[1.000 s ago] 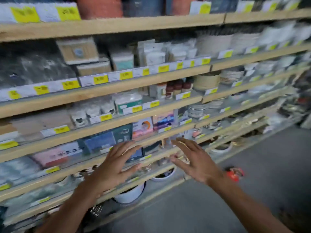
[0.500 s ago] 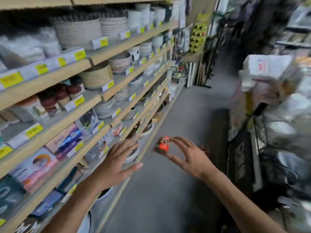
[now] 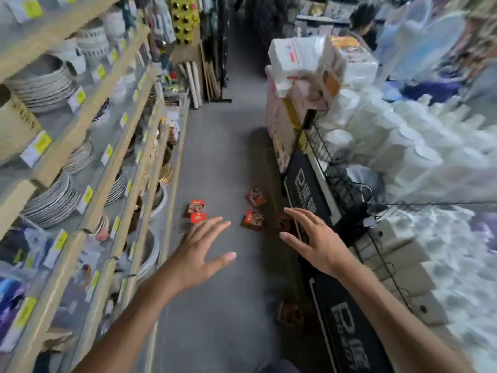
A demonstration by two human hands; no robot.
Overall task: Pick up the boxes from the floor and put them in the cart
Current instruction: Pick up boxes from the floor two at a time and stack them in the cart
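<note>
Several small red-and-brown boxes lie on the grey aisle floor: one to the left, one in the middle, one farther off, and a darker one in shadow close to me. Another is partly hidden behind my right hand. My left hand and my right hand are stretched out in front of me, above the floor, fingers spread and holding nothing. A black wire cart stands along the right side of the aisle.
Wooden shelves with plates, bowls and yellow price tags line the left. Stacked cartons and white plastic-wrapped goods fill the right. A person is at the far back right. The grey floor runs between.
The view has swung from the shelves toward the aisle floor, bringing the boxes and the cart into sight. Both hands stay spread and hold nothing.
</note>
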